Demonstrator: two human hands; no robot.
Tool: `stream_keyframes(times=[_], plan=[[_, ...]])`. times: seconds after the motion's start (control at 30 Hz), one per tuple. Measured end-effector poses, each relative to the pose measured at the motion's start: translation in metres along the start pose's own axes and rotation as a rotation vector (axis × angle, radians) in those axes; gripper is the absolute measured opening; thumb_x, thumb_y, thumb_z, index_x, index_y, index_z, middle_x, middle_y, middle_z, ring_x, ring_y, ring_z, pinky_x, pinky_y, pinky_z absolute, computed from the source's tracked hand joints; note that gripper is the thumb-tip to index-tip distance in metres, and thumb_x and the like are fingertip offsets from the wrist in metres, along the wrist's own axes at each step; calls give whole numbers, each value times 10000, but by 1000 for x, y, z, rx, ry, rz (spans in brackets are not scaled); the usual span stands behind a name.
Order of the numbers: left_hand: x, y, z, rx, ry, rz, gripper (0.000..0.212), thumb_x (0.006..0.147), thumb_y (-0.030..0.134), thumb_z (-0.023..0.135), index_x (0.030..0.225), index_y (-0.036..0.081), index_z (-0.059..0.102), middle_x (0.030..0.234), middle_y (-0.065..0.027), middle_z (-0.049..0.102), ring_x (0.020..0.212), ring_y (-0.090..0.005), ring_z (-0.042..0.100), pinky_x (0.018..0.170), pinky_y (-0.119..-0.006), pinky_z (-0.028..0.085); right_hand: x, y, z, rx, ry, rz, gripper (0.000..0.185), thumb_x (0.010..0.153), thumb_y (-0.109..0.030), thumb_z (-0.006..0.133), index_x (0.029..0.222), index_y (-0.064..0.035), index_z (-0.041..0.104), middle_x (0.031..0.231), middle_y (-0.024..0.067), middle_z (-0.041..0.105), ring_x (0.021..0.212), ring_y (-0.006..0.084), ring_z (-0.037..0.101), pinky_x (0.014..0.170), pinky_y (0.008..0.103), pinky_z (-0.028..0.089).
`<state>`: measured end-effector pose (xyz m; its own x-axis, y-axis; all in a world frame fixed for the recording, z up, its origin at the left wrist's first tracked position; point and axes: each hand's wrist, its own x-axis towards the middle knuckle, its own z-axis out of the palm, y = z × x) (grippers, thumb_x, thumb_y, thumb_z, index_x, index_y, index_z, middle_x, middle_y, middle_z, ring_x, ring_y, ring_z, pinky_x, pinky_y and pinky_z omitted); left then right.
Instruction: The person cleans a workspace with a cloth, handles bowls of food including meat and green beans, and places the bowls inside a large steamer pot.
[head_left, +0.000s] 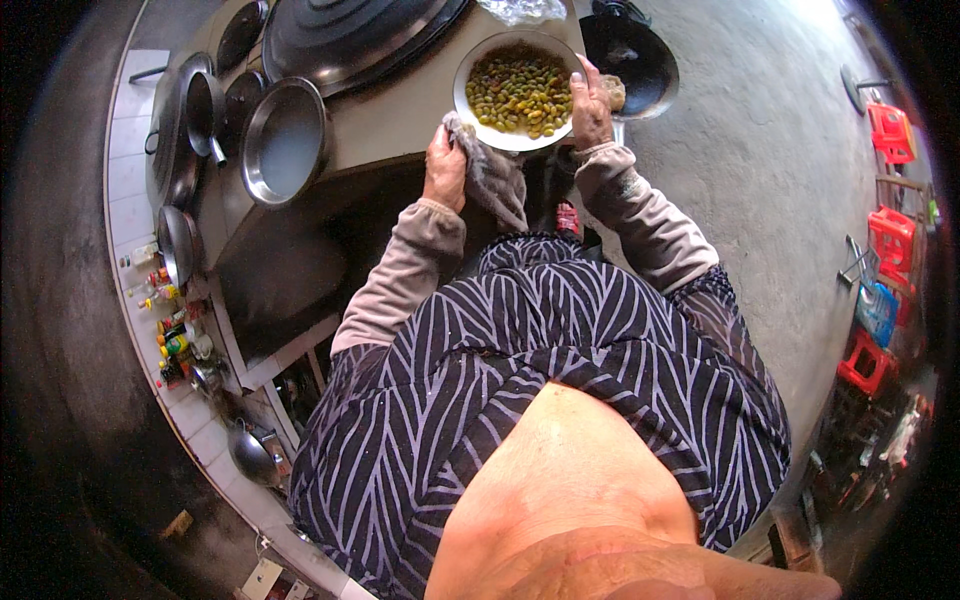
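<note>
A white bowl (498, 140) of green beans (517, 90) in brownish liquid is before me at the counter's edge. My right hand (591, 109) grips its right rim, thumb on top. At the bowl's lower left, my left hand (445, 169) is closed on a grey-brown cloth (495, 176), which hangs down from the fingers. The cloth's top reaches the bowl's rim; whether it bears any of the bowl's weight, I cannot tell. The underside of the bowl is hidden.
Left on the counter (375, 124) are a large dark lid (360, 45) and a metal basin (283, 142) of cloudy liquid. A blackened wok (630, 64) stands beyond my right hand. Bottles (174, 345) line the tiled ledge. Red plastic stools (891, 133) stand far right on the concrete floor (765, 150).
</note>
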<state>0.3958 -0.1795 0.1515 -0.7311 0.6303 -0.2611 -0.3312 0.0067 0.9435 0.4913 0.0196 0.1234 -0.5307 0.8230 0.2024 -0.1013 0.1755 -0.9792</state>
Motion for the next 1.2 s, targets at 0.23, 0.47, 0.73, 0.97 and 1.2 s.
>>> stream_keyframes(times=[0.23, 0.47, 0.73, 0.97, 1.2], plan=[[-16, 39, 14, -108, -313, -240, 261, 953, 136, 436, 1156, -13, 505, 1016, -90, 619, 872, -159, 621, 756, -290, 526, 0, -16, -9, 61, 171, 25, 339, 951, -184, 379, 1238, -42, 490, 1153, 121, 555, 819, 136, 541, 772, 274, 452], [-26, 186, -5, -65, -429, 121, 293, 947, 133, 419, 1187, -13, 503, 1043, -117, 611, 922, -158, 612, 796, -294, 524, 36, -14, -79, 183, 275, -61, 370, 934, -113, 401, 1299, -56, 420, 1153, 126, 552, 992, 177, 561, 882, 302, 467], [36, 230, -14, 303, 121, 419, 337, 918, 188, 492, 1196, 2, 530, 1081, -150, 606, 925, -201, 610, 777, -327, 527, 32, -17, -147, 347, 452, 49, 330, 946, -145, 400, 1243, -26, 484, 1132, 98, 565, 1000, 170, 530, 881, 272, 414], [72, -13, -68, 1957, 110, 483, 745, 867, 509, 478, 1375, 3, 270, 1389, -282, 284, 1295, -349, 297, 1019, -472, 301, 16, -22, -152, 364, 482, 153, 367, 944, -169, 405, 1277, -16, 433, 1137, 125, 564, 971, 179, 577, 852, 277, 466], [139, -12, 1, 1572, 5, 494, 718, 775, 371, 551, 1359, 19, 327, 1430, -167, 280, 1334, -316, 235, 1085, -472, 179, 7, -50, -158, 255, 465, 222, 397, 972, -237, 396, 1298, -12, 393, 1136, 127, 561, 984, 178, 575, 833, 275, 480]])
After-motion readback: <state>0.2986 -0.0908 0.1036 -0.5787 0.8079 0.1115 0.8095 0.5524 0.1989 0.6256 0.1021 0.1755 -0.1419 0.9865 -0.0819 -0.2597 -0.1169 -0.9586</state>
